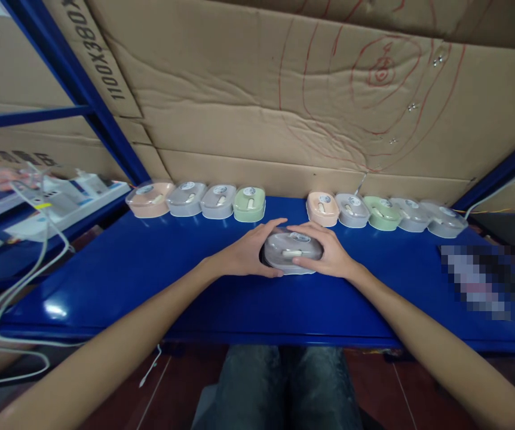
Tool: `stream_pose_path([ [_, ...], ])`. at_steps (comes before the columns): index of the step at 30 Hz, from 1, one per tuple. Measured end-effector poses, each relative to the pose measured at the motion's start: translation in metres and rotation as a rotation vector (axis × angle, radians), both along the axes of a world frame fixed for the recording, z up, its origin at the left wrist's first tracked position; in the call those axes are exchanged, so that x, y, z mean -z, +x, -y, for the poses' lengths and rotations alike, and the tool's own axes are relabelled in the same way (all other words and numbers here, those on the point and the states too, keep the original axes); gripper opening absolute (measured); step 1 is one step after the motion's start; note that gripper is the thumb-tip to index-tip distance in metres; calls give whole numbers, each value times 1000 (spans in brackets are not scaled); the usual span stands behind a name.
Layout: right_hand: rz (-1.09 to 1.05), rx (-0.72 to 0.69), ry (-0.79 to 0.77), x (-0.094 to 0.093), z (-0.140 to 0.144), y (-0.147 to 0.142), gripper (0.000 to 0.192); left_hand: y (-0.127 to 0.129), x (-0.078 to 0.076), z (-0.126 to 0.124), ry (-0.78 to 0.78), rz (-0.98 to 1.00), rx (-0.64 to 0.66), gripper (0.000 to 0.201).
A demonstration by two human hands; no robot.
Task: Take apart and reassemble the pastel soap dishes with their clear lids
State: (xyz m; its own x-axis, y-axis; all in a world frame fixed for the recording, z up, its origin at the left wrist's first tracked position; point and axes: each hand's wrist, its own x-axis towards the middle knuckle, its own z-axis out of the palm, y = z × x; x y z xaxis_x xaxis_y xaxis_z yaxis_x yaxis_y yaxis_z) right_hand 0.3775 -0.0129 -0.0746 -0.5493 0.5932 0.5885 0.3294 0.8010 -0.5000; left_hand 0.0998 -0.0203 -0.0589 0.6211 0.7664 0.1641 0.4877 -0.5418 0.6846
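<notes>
A rounded grey plastic box [275, 254] with a clear domed lid, a round label and a pale clasp is between my hands over the middle of the blue table. My left hand [251, 248] wraps round its left side, thumb toward the near edge. From the right, my right hand [329, 248] grips the same box, its fingers over the back and thumb on the lid by the clasp. Whether the base touches the tabletop is hard to tell. Behind my left hand stands a green lidded box [249, 206]; a peach one [322, 210] stands behind my right.
Several similar boxes form two rows along the back of the blue table [127, 275], with a gap between. A cardboard wall [239, 77] rises behind them. White cables [2, 310] hang at left near a power strip [105, 194]. A blurred-out patch [479, 280] lies at right.
</notes>
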Motion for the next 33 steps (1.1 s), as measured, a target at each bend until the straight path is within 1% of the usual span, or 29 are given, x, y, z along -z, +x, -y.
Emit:
stream_pose_path([
  [4, -92, 67, -38, -3, -5, 6, 57, -5, -3, -2, -42, 18, 26, 143],
  [6, -100, 95, -41, -4, -8, 10, 55, -8, -4, -3, -45, 0, 40, 144],
  [8, -84, 119, -23, -4, -12, 16, 54, -10, -7, -2, -30, -28, 57, 136],
  [13, 12, 186, 26, 0, -21, 26, 55, -15, -19, -1, 48, -141, 114, 96],
  [15, 71, 209, 27, 2, -23, 28, 59, -17, -23, -1, 28, -164, 151, 91],
  [18, 167, 220, 34, 4, -24, 26, 63, -20, -27, -2, -18, -181, 183, 91],
  [24, 237, 221, 33, 9, -26, 26, 68, -25, -29, -2, -60, -231, 230, 99],
  [29, 358, 160, 87, 9, -26, 24, 61, -25, -30, -2, -75, -246, 234, 100],
  [33, 413, 143, 129, 8, -21, 19, 58, -25, -28, -3, -71, -234, 232, 100],
])
